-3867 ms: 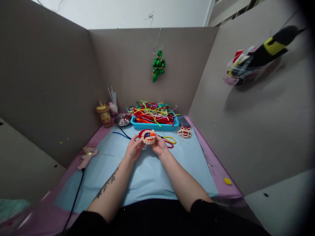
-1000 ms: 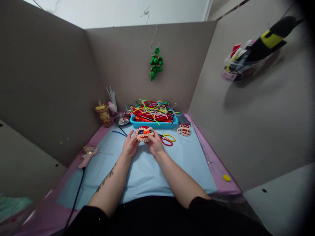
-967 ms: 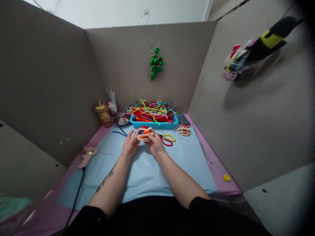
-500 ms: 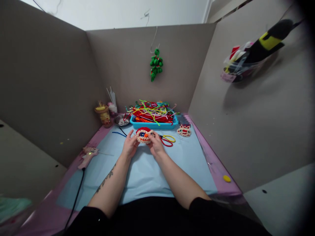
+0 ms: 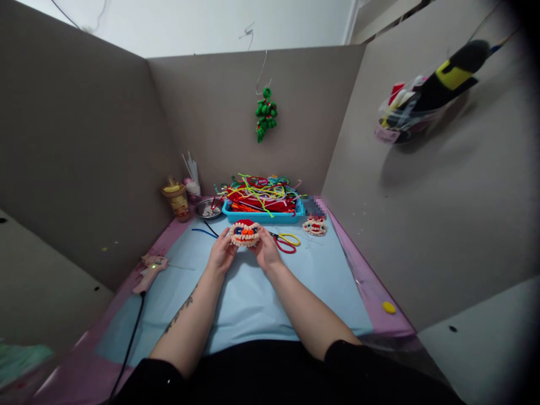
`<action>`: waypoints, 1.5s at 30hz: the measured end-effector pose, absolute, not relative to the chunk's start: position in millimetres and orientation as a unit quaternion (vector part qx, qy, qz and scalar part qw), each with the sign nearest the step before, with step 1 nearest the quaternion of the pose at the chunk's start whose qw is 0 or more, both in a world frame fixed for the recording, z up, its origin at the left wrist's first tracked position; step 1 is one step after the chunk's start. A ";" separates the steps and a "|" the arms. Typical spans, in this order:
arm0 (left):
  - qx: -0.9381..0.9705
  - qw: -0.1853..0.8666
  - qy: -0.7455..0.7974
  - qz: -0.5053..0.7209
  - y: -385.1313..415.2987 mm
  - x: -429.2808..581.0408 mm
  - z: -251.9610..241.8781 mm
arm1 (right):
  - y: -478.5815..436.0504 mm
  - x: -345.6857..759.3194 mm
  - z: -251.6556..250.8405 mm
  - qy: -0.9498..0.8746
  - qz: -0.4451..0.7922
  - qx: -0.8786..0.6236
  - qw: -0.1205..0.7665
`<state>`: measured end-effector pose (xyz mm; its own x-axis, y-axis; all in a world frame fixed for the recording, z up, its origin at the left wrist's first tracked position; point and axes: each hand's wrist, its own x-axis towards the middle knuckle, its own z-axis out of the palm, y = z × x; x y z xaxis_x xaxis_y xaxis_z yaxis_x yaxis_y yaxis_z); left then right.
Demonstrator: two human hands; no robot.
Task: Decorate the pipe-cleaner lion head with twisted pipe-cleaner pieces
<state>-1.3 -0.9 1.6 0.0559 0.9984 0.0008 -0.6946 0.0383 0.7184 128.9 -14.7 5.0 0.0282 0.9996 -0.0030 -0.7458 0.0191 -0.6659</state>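
Note:
Both my hands hold a small pipe-cleaner face (image 5: 244, 233), red with a cream toothy rim, blue eyes and an orange nose, just above the light blue mat (image 5: 253, 292). My left hand (image 5: 221, 254) pinches its left side. Gripping its right side is my right hand (image 5: 264, 252). A second, similar finished face (image 5: 314, 226) lies on the mat to the right. Red and yellow scissors (image 5: 284, 242) lie beside my right hand.
A blue tray (image 5: 264, 211) heaped with coloured pipe cleaners stands at the back. Left of it are a metal dish (image 5: 207, 208), a small jar (image 5: 177, 198) and a pink glue gun (image 5: 148, 269) with its cord. Grey partition walls enclose the desk; a green ornament (image 5: 265, 112) hangs behind.
The face has been turned in my hands, from tilted sideways to facing me upright. Both hands stay on it at the same spot.

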 end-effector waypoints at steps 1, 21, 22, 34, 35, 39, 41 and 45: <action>0.284 0.674 0.265 0.629 -0.3 -1.9 1.7 | -14.9 128.8 4.9 -0.252 0.649 -0.258 0.670; 0.197 0.715 0.267 0.615 12.2 -7.4 -5.7 | -14.1 132.0 6.9 -0.254 0.651 -0.251 0.670; 0.197 0.716 0.267 0.614 12.1 -7.3 -6.2 | -13.4 131.9 6.0 -0.250 0.649 -0.260 0.670; 0.216 0.716 0.262 0.610 5.0 -5.2 0.6 | -9.8 135.3 4.9 -0.197 0.663 -0.260 0.674; 0.218 0.716 0.261 0.610 4.0 -4.9 2.2 | -9.3 135.5 4.3 -0.195 0.662 -0.264 0.674; 0.223 0.717 0.260 0.607 1.7 -4.7 5.8 | -6.7 136.3 1.1 -0.195 0.664 -0.269 0.670; 0.225 0.717 0.262 0.606 1.5 -5.2 5.8 | -5.4 136.8 -0.4 -0.193 0.667 -0.268 0.668; 0.231 0.718 0.269 0.599 1.9 -6.9 3.1 | -2.3 137.5 -3.9 -0.193 0.667 -0.277 0.664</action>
<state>-6.9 1.9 3.1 0.1369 0.9845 -0.1094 -0.7359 0.1750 0.6541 137.5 -2.3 -3.9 0.0347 0.9930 -0.1133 -0.7785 -0.0442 -0.6261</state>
